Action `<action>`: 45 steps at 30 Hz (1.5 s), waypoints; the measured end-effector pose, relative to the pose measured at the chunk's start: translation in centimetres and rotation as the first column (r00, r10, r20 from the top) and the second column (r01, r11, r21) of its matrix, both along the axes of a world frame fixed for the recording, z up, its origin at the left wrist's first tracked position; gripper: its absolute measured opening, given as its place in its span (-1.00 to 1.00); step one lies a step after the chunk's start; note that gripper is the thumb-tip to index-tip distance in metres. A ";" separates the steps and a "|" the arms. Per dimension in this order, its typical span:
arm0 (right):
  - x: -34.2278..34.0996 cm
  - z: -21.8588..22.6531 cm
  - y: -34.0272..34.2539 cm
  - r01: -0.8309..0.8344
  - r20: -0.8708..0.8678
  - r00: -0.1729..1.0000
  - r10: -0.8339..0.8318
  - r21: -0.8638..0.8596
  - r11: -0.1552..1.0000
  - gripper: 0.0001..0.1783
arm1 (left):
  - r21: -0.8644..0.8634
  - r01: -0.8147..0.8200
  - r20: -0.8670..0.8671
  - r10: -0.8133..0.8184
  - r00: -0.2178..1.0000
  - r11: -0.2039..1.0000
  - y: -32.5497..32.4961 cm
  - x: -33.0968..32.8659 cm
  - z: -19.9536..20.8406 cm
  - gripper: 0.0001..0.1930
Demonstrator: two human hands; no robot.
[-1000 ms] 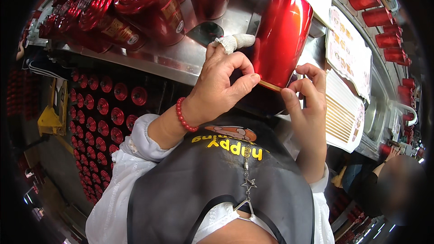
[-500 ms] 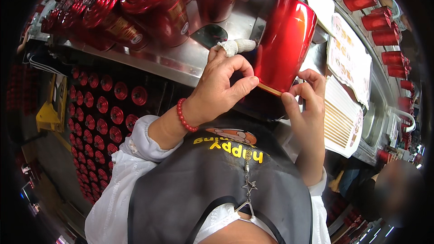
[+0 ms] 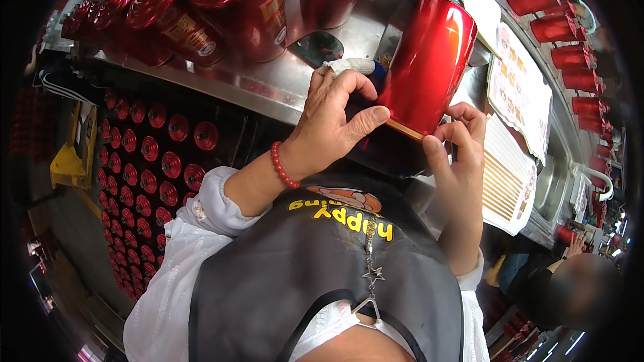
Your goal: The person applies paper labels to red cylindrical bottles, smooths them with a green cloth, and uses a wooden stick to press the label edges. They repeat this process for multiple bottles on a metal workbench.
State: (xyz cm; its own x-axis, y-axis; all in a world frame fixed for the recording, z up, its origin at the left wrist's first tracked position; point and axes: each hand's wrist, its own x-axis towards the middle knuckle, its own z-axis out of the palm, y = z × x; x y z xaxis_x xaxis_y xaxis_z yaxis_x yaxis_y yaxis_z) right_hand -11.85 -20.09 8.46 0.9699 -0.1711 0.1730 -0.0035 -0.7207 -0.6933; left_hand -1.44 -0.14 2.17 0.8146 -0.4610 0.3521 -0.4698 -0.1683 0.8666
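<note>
A glossy red metal canister [image 3: 429, 70] lies tilted on the bench in front of me, its near end toward my body. Along that near edge runs a thin gold strip [image 3: 406, 130]. My left hand [image 3: 335, 114] has its thumb on the strip's left end, fingers curled; one finger wears a white cover [image 3: 352, 67] and lies along the canister's side. At the strip's right end, my right hand [image 3: 461, 141] is closed with thumb and bent fingers. The fingers' undersides and the canister's far side are hidden.
Red canisters with ridged tops [image 3: 235, 7] crowd the bench at the far left. White sheets with gold strips [image 3: 506, 174] lie on the right, near printed sheets [image 3: 520, 94]. Rows of red lids [image 3: 178, 127] stand lower left. Another person [image 3: 537, 288] is at right.
The view has shifted slightly, so canister and hands appear a little to the right. My left thumb and index finger look slightly farther apart; both hands stay at the strip.
</note>
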 end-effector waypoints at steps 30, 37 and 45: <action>-1.2 0.4 -6.5 -0.211 -0.232 0.907 0.351 0.470 0.857 -0.76 | 0.117 0.377 0.720 -0.340 0.606 0.919 -0.9 1.4 2.0 -0.59; -1.5 -1.5 -7.1 -0.306 -0.097 0.928 0.360 0.355 0.883 -0.72 | 0.256 0.333 0.784 -0.397 0.478 0.907 -1.7 2.3 1.1 -0.69; -1.4 -1.9 -7.3 -0.261 -0.173 0.917 0.359 0.419 0.870 -0.71 | 0.293 0.286 0.863 -0.381 0.333 0.912 -2.3 2.9 0.7 -0.72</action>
State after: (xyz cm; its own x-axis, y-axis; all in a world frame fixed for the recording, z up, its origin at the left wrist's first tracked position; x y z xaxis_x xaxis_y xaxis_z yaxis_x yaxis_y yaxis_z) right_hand -13.22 -27.35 6.52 0.9864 0.1404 -0.0852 -0.0235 -0.3927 -0.9194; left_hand 1.48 -2.47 2.87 -0.1773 -0.6783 0.7131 -0.9831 0.1552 -0.0969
